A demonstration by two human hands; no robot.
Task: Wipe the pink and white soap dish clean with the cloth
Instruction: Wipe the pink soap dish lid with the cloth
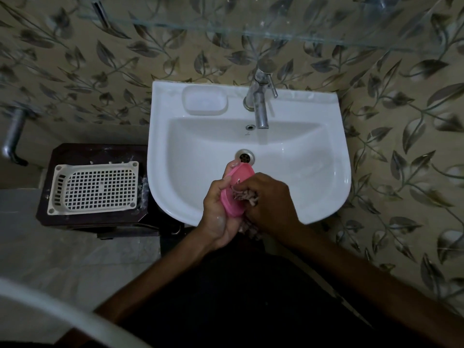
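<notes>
Both hands over sink front rim (175, 212): left hand (221, 214) gripping soap dish (234, 192), right hand (270, 199) clutching cloth (244, 195).

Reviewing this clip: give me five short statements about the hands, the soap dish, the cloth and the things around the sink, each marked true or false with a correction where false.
1. The left hand holds the pink soap dish over the sink. True.
2. The right hand presses the cloth against the dish. True.
3. Water runs from the tap. False: no stream shows.
4. The white basket sits inside the basin. False: it rests on the dark stand left of the sink.
5. A white tray lies on the sink's ledge left of the tap. True.
</notes>
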